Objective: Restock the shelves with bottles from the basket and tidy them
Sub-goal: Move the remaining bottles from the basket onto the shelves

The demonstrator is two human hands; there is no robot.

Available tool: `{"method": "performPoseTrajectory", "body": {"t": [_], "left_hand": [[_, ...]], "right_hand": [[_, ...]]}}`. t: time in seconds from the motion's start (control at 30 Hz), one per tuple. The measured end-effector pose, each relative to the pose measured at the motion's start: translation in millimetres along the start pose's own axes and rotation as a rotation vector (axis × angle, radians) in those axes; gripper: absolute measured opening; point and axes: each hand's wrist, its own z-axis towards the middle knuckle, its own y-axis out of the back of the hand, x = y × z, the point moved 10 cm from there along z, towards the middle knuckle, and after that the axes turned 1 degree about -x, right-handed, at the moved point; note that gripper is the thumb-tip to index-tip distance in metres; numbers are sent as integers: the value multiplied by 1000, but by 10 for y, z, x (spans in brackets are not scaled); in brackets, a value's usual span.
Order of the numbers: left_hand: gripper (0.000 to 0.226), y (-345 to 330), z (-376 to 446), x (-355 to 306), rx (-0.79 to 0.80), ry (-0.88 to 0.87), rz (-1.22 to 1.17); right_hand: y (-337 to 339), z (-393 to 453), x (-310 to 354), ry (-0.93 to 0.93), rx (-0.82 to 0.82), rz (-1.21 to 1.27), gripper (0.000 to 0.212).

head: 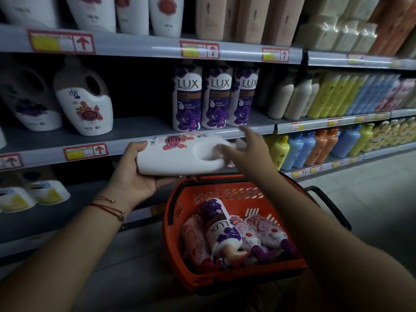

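My left hand [137,174] grips the base of a large white jug [180,157] with a red flower label, held on its side in front of the middle shelf [139,129]. My right hand [249,149] is at the jug's handle end, fingers spread and blurred; whether it grips the handle is unclear. Below hangs an orange basket [177,224] with a purple LUX bottle [222,228] and several pink flowered bottles [265,233] lying in it. Three purple LUX bottles [213,97] stand upright on the middle shelf, with a gap to their left.
A matching white jug [84,104] with red flower stands at the shelf's left, beside a purple-flowered one [29,104]. Cream, yellow, blue and pink bottles [337,95] fill the right section. More bottles line the top shelf [157,14] and lower shelf [315,149].
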Motion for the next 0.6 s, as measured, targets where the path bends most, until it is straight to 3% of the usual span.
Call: {"method": "performPoseTrajectory", "body": {"t": [0.07, 0.13, 0.2, 0.27, 0.37, 0.43, 0.6], "left_hand": [[35, -8, -15, 0, 5, -15, -87], [36, -29, -38, 11, 29, -13, -143], [36, -48, -59, 34, 51, 8, -169], [44, -16, -71, 70, 57, 27, -104], [78, 140, -37, 46, 70, -28, 220], [92, 277, -27, 25, 75, -31, 355], [83, 530, -59, -139, 100, 32, 433]], "right_hand": [[-267, -44, -201, -296, 61, 401, 94], [-836, -328, -198, -647, 342, 764, 95], [-1209, -555, -18, -813, 486, 977, 83], [-1390, -606, 62, -855, 439, 1084, 73], [-1506, -562, 87, -863, 344, 1179, 54], [-1593, -494, 119, -815, 367, 1177, 48], [-1798, -298, 249, -557, 424, 1081, 55]]}}
